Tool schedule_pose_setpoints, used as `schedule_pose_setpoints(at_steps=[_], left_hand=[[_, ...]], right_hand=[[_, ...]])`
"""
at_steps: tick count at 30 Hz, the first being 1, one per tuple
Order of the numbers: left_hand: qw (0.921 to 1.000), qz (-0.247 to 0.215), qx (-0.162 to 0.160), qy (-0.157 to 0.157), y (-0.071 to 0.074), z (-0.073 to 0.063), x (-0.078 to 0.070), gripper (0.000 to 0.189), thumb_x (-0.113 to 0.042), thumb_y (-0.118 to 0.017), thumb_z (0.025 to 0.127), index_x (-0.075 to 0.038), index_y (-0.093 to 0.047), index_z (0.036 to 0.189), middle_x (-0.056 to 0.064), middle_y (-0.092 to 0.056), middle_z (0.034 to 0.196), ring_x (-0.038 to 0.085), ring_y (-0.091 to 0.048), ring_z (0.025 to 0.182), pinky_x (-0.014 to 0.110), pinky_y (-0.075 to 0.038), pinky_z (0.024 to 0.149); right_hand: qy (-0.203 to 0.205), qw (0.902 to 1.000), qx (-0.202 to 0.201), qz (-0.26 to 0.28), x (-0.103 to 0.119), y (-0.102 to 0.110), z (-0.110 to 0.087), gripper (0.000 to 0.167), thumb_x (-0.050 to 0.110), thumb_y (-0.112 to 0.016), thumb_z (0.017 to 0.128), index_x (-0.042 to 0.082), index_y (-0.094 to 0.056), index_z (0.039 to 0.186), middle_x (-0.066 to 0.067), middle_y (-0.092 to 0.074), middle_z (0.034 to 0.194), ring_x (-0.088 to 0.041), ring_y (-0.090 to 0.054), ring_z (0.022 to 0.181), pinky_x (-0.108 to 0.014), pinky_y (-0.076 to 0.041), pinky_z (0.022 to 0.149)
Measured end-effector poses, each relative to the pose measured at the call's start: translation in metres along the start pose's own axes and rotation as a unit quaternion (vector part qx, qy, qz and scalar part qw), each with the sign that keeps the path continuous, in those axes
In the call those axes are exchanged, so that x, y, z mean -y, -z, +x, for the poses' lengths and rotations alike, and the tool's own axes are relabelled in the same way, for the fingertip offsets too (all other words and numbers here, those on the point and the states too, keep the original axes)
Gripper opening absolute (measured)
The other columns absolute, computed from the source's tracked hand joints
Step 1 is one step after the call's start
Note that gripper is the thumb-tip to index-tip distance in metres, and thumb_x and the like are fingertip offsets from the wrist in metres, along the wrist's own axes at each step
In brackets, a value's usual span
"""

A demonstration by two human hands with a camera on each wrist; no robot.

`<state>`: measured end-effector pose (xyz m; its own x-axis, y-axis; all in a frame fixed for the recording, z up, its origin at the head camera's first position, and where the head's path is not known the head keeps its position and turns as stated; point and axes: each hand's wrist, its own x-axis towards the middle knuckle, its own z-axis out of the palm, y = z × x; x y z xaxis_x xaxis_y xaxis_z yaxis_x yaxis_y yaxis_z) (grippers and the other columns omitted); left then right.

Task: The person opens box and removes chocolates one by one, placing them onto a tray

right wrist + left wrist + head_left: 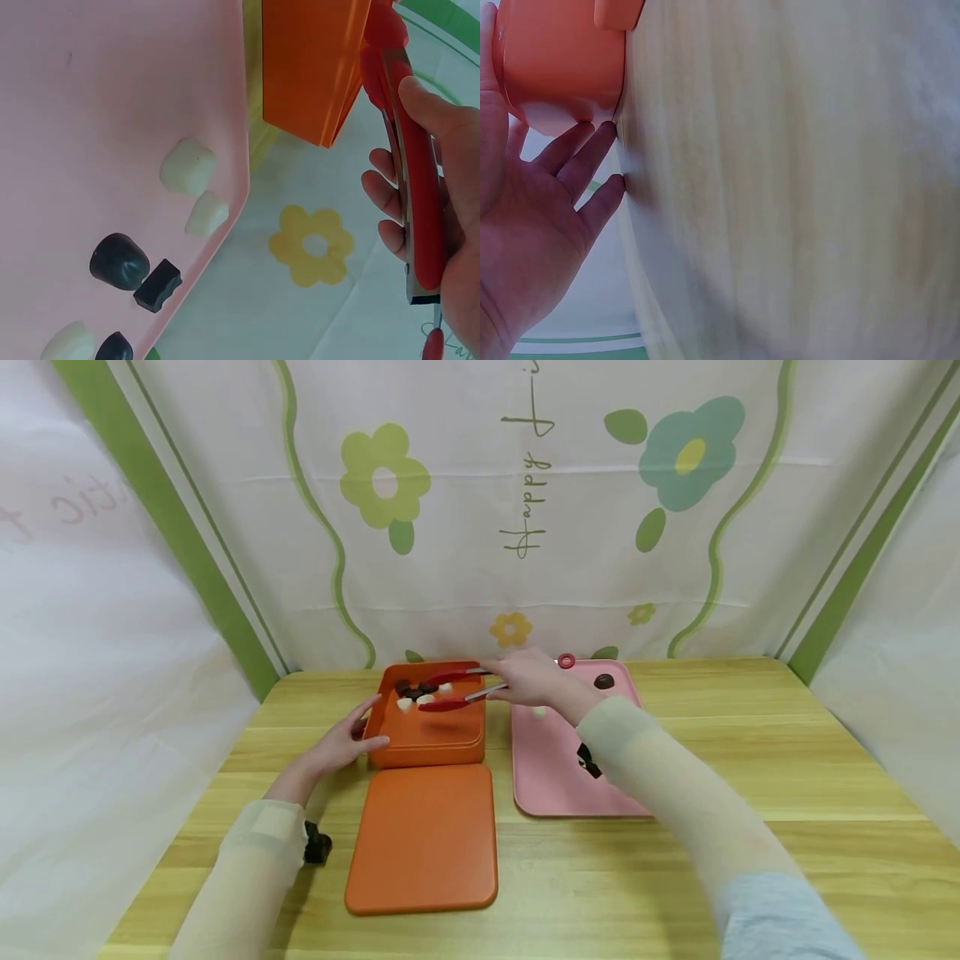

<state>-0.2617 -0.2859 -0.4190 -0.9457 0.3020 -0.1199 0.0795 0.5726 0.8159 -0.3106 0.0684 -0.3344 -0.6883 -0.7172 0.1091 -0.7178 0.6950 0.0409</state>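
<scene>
My right hand grips a pair of red-tipped metal tongs, whose jaws stand apart over the inside of an orange box. Inside that box lie several dark and white chocolate-like pieces, close to the tong tips. In the right wrist view, the thumb and fingers wrap the tongs' red handle. My left hand touches the box's left side, its thumb near the front corner. The left wrist view shows its extended fingers along the box wall.
A pink tray stands right of the box, bearing white pieces and dark pieces; my right forearm partly covers it. An orange lid lies in front of the box. A printed curtain rises behind the wooden table.
</scene>
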Motion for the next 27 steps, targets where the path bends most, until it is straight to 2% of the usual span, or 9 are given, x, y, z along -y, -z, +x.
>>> schedule_pose_setpoints(at_steps=[6,12,18,23,27], left_hand=[[1.0,0.005,0.002,-0.004,0.001,0.0,-0.001,0.087,-0.034,-0.067,0.093,-0.023,-0.011,0.158,0.029,-0.029,0.151,0.043,-0.03,0.137,0.057,-0.025,0.109],[0.9999,0.009,0.0,-0.009,0.0,0.0,0.0,0.087,-0.034,-0.068,0.092,-0.021,-0.012,0.158,0.03,-0.031,0.15,0.044,-0.032,0.136,0.058,-0.026,0.108],[0.9999,0.004,0.005,-0.012,0.0,0.0,-0.002,0.084,-0.026,-0.066,0.095,-0.018,-0.011,0.158,0.031,-0.029,0.15,0.044,-0.031,0.136,0.058,-0.025,0.108],[0.9997,-0.016,0.014,-0.011,0.001,-0.008,-0.018,0.081,-0.016,-0.064,0.096,-0.01,-0.011,0.157,0.035,-0.027,0.149,0.048,-0.029,0.136,0.06,-0.024,0.108],[0.9997,-0.015,0.017,-0.007,0.001,-0.016,-0.034,0.079,-0.015,-0.063,0.096,-0.007,-0.012,0.157,0.036,-0.027,0.148,0.048,-0.029,0.136,0.059,-0.024,0.108]], right_hand=[[-0.005,0.9999,0.016,0.003,0.003,-0.007,0.008,0.05,0.039,-0.07,0.089,0.01,-0.062,0.129,-0.006,-0.068,0.109,-0.023,-0.063,0.095,-0.039,-0.051,0.083],[-0.017,0.9989,0.039,0.018,0.007,-0.012,0.014,0.054,0.039,-0.07,0.089,0.009,-0.06,0.134,-0.007,-0.068,0.114,-0.023,-0.062,0.1,-0.038,-0.049,0.088],[-0.034,0.9973,0.061,0.024,0.009,-0.015,0.017,0.057,0.041,-0.068,0.091,0.01,-0.057,0.137,-0.006,-0.067,0.116,-0.021,-0.061,0.099,-0.035,-0.048,0.086],[-0.041,0.9969,0.065,0.019,0.011,-0.016,0.02,0.054,0.04,-0.068,0.091,0.01,-0.058,0.136,-0.005,-0.068,0.112,-0.021,-0.061,0.096,-0.035,-0.049,0.084],[-0.043,0.9965,0.068,0.022,0.013,-0.017,0.022,0.052,0.039,-0.069,0.091,0.011,-0.06,0.134,-0.005,-0.068,0.107,-0.021,-0.06,0.092,-0.034,-0.049,0.081]])
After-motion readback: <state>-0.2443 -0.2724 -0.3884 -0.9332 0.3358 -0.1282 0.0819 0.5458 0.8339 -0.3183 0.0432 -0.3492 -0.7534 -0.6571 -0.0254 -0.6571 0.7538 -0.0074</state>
